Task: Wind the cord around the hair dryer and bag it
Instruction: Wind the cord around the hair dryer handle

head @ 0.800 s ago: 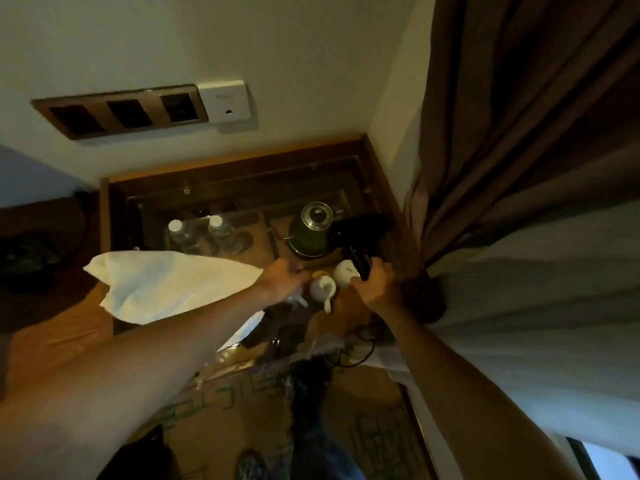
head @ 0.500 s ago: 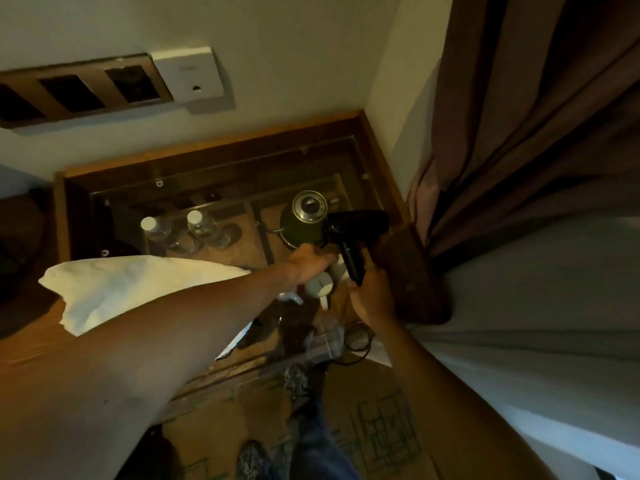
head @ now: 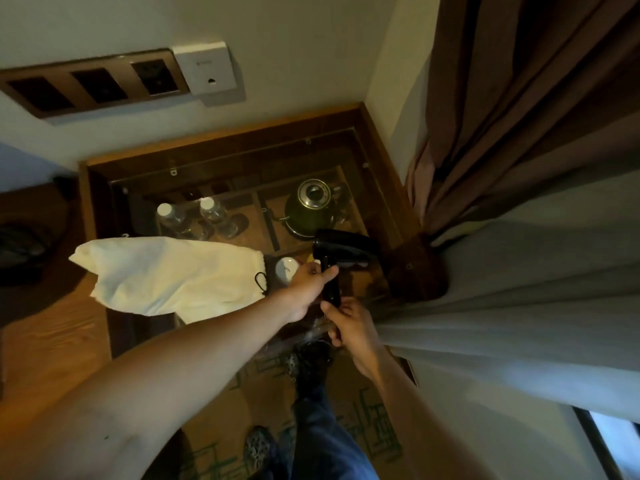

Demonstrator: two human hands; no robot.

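Note:
A black hair dryer [head: 341, 249] is held above the glass-topped table, nozzle body pointing right, handle pointing down toward me. My left hand [head: 310, 284] grips the upper handle from the left. My right hand [head: 348, 322] closes around the bottom end of the handle, where the cord leaves; the cord itself is hidden in the dark below. A white drawstring bag [head: 166, 273] lies flat on the table's left part, its black drawstring [head: 260, 282] facing the hands.
Under the glass top [head: 221, 161] sit a green kettle [head: 311, 211], two water bottles [head: 192, 218] and a white cup [head: 287, 270]. Brown curtain [head: 519, 109] and white drape [head: 519, 299] crowd the right. Wall sockets [head: 104, 83] are above. My legs stand on patterned carpet [head: 367, 420].
The dryer has been lifted up and toward me off the table. My left hand moved from the cups onto its handle; my right hand slid down to the handle's bottom end.

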